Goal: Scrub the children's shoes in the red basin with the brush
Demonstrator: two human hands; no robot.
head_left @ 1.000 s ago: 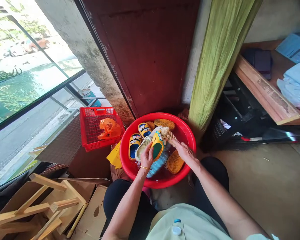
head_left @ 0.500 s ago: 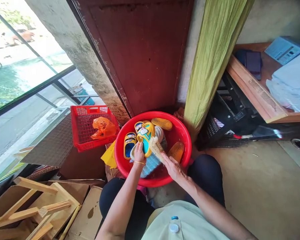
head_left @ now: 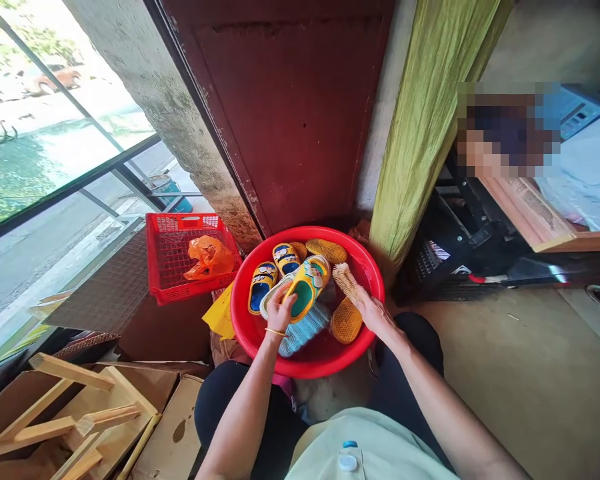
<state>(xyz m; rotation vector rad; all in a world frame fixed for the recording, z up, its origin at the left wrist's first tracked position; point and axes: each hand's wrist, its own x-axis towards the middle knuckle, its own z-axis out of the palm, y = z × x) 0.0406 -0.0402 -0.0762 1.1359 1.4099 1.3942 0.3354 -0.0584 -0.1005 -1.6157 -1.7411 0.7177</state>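
Note:
My left hand (head_left: pixel 280 308) is closed on the heel end of a yellow slipper (head_left: pixel 316 275) with a green insole, tilted above a red basin (head_left: pixel 240 327). In my right hand (head_left: pixel 377 317) is a scrub brush (head_left: pixel 347 283) with pale bristles, held to the slipper's right and apart from it. Under the slipper a light blue ridged washboard (head_left: pixel 305 331) slants in the basin. Yellow slippers with blue insoles (head_left: pixel 263 288) rest at the basin's left side. Other slippers lie sole up, one at the back (head_left: pixel 327 251) and one at the right (head_left: pixel 347 321).
A red plastic crate (head_left: pixel 160 267) holding an orange bag (head_left: pixel 209 257) stands left of the basin. Wooden stool legs (head_left: pixel 70 373) and cardboard (head_left: pixel 173 427) lie at lower left. Behind are a dark red door (head_left: pixel 290 120) and a green curtain (head_left: pixel 410 133). A wooden-edged table (head_left: pixel 535 207) stands at right.
The brush has moved right, off the slipper. My left hand has turned the slipper, so its toe now points up and to the right.

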